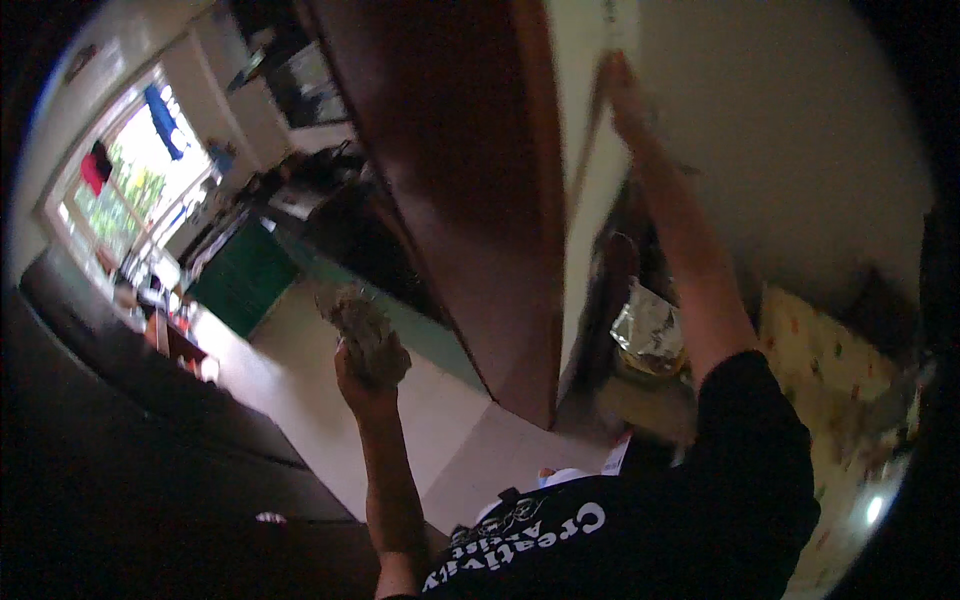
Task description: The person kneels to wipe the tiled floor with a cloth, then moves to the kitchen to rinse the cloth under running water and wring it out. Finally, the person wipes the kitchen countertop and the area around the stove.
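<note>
My left hand point(371, 375) is closed around a crumpled greyish cloth-like bundle point(356, 319), held above the pale floor. The bundle is dim, so its exact material is unclear. My right arm stretches up and away, and my right hand point(624, 94) is at a pale strip of wall point(592, 45) beside a dark brown wooden door point(465, 187). Blur hides its fingers; I cannot tell whether it touches the wall or holds anything.
Below my right arm stands a container with a foil-like cover point(649, 330). A patterned yellowish surface point(817, 352) lies at the right. Past the door are a green cabinet point(244, 277), a cluttered dark counter point(360, 232) and a bright window point(135, 187). A dark surface point(187, 442) fills the lower left.
</note>
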